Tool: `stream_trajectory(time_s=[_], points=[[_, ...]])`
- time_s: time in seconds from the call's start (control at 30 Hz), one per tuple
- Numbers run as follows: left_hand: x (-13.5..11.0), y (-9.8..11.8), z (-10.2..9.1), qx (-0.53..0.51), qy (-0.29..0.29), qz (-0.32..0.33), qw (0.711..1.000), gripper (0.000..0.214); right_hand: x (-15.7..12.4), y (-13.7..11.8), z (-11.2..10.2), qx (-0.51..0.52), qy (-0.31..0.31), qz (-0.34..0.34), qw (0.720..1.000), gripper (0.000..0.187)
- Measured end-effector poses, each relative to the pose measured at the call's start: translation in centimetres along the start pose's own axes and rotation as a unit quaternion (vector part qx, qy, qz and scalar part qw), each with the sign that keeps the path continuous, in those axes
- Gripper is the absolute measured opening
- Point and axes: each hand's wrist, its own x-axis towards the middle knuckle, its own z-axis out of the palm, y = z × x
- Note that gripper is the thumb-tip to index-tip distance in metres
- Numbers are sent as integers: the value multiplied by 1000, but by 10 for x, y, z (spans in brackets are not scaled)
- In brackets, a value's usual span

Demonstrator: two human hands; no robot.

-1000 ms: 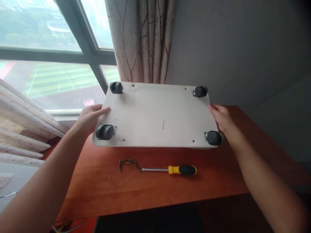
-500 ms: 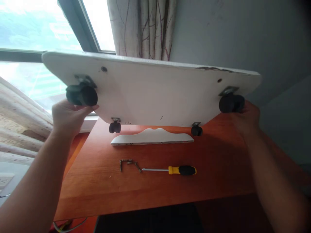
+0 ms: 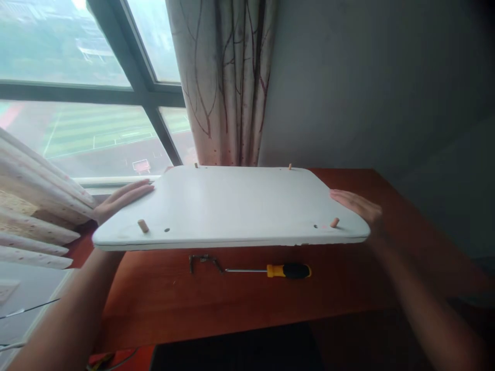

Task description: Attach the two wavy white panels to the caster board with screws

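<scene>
A white board [image 3: 232, 206] with rounded corners is held level above the red-brown table [image 3: 232, 304], smooth side up. Short wooden dowels [image 3: 143, 225] stick up near its corners. Its casters are hidden underneath. My left hand [image 3: 121, 198] grips the board's left edge, fingers laid along the top. My right hand [image 3: 358, 206] grips the right edge the same way. A yellow and black screwdriver [image 3: 286, 270] lies on the table under the board's front edge, with a small heap of screws [image 3: 203, 260] at its tip.
A window [image 3: 77, 103] and a patterned curtain [image 3: 224, 82] stand behind the table, with a grey wall [image 3: 367, 82] to the right. Folded light curtain fabric [image 3: 34, 216] lies at the left. Cables [image 3: 23, 312] hang at the lower left.
The board was caster side up, then tipped on edge, and now lies flipped with the smooth side up. Both hands kept hold of its edges. The white strip seen beneath is now hidden.
</scene>
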Motion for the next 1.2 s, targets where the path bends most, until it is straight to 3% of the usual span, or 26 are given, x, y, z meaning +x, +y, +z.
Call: stream_trajectory(time_s=[0.1,0.2,0.37,0.7,0.97,1.1,1.2], points=[[-9,-13,8,-54,-5,28,998,75,-9,7,7,-21,-1,12,1000,44],[-15,-21,13,-44,-3,2,999,64,-17,12,13,-18,-4,22,1000,43],[-14,-15,13,-46,-13,-3,999,53,-16,11,16,12,-2,51,999,41],[-18,-6,8,-59,-54,31,996,84,-32,-3,9,-12,-12,64,998,41],[-43,-8,4,-17,-95,36,995,83,-58,-16,7,-43,-20,24,999,49],[-54,-7,9,-5,-82,-5,997,46,-71,-15,13,-64,-52,15,996,48],[-56,-5,11,-6,-72,-6,997,38,-73,-11,14,-67,-76,21,995,51]])
